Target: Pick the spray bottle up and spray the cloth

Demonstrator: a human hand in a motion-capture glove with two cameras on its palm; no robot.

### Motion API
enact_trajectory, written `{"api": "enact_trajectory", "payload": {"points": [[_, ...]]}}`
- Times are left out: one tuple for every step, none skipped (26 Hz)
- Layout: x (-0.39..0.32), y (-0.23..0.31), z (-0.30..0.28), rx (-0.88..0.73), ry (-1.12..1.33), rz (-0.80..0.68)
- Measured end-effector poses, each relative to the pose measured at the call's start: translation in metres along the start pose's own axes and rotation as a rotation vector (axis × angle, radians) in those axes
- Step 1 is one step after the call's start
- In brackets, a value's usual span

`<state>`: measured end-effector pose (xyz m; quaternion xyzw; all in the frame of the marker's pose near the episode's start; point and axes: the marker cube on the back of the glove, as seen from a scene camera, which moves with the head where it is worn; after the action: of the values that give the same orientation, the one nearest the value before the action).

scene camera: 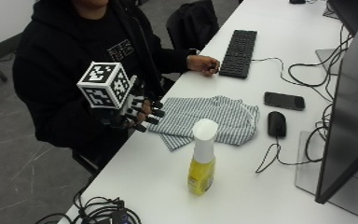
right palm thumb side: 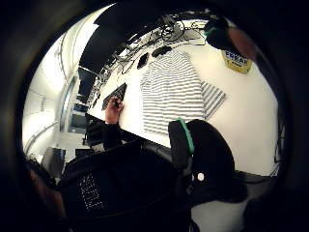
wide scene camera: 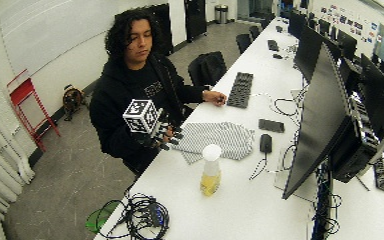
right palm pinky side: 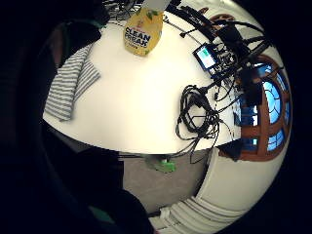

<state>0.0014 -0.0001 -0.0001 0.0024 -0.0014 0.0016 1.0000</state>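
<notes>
A yellow spray bottle [scene camera: 202, 162] with a white top stands upright on the white table [scene camera: 167, 186], also in the wide view as the bottle [wide scene camera: 210, 177] and in the little finger side palm view as the bottle [right palm pinky side: 142, 31]. Beyond it lies a grey-and-white striped cloth [scene camera: 211, 119], the cloth [wide scene camera: 216, 138], the cloth [right palm thumb side: 171, 89], the cloth [right palm pinky side: 70, 83]. My gloved right hand [scene camera: 141, 113] hovers above the table's edge beside the cloth's near corner, apart from the bottle. Its fingers hang loosely curled and hold nothing.
The person's bare hand [scene camera: 203, 64] rests by a black keyboard [scene camera: 238, 52]. A phone [scene camera: 284, 100] and a mouse [scene camera: 277, 123] lie past the cloth. A monitor [scene camera: 347, 116] stands along the far side. Tangled cables [scene camera: 98, 212] sit at the near corner.
</notes>
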Motion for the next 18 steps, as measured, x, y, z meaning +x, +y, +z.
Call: {"api": "enact_trajectory", "payload": {"points": [[0.0, 0.0, 0.0, 0.001, -0.001, 0.001], [0.001, 0.0, 0.0, 0.002, -0.002, 0.002], [0.001, 0.0, -0.001, 0.003, -0.004, 0.003], [0.002, 0.0, -0.001, 0.004, -0.004, 0.005], [0.003, 0.0, -0.001, 0.006, -0.005, 0.006], [0.003, 0.0, -0.002, 0.008, -0.005, 0.008], [0.004, 0.0, -0.002, 0.009, -0.005, 0.008], [0.004, 0.0, -0.001, 0.009, -0.004, 0.009], [0.004, 0.0, -0.001, 0.01, -0.003, 0.01], [0.005, -0.001, -0.001, 0.01, -0.002, 0.012], [0.005, -0.001, -0.001, 0.011, -0.001, 0.015], [0.006, -0.002, -0.001, 0.014, -0.001, 0.018], [0.006, -0.002, -0.001, 0.017, -0.001, 0.022], [0.007, -0.004, -0.002, 0.021, -0.002, 0.027], [0.009, -0.005, -0.002, 0.026, -0.003, 0.032], [0.011, -0.007, -0.004, 0.031, -0.005, 0.039], [0.013, -0.01, -0.005, 0.036, -0.006, 0.046], [0.016, -0.012, -0.006, 0.041, -0.007, 0.054]]}}
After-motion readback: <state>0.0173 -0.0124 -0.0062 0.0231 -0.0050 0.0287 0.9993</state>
